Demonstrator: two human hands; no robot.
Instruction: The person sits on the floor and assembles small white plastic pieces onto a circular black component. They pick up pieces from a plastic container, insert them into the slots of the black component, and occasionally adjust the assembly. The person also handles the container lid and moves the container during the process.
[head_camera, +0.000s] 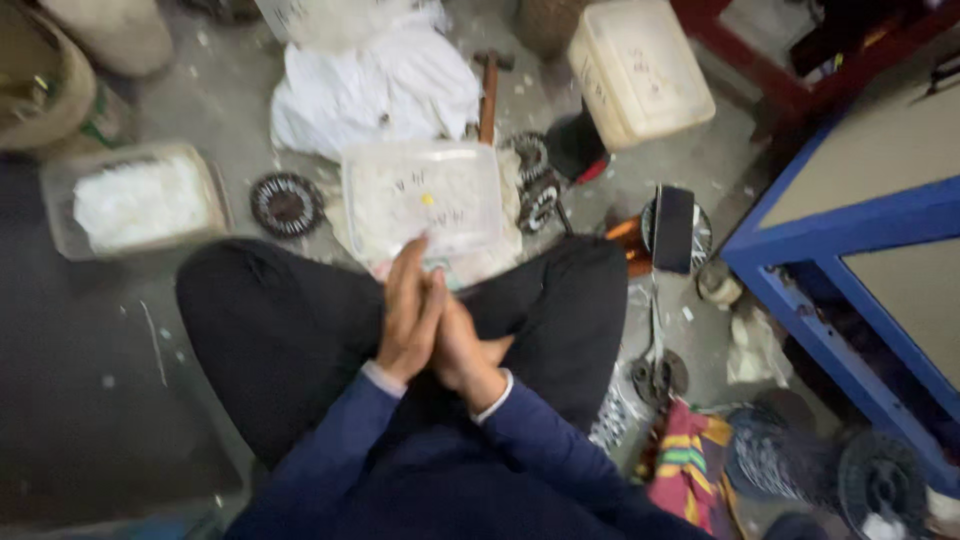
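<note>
Empty, pressed palm to palm, left hand (408, 312) and right hand (462, 345) hover at frame centre; nearby plastic tub (422, 197) could tip if knocked.

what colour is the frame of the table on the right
Blue. The table frame shows best in the head view, at the right beside the person's knee.

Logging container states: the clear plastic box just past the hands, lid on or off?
Lid on. The clear box shows a flat translucent top with a raised rim, white contents blurred beneath it. The pressed-together hands are not touching it.
</note>
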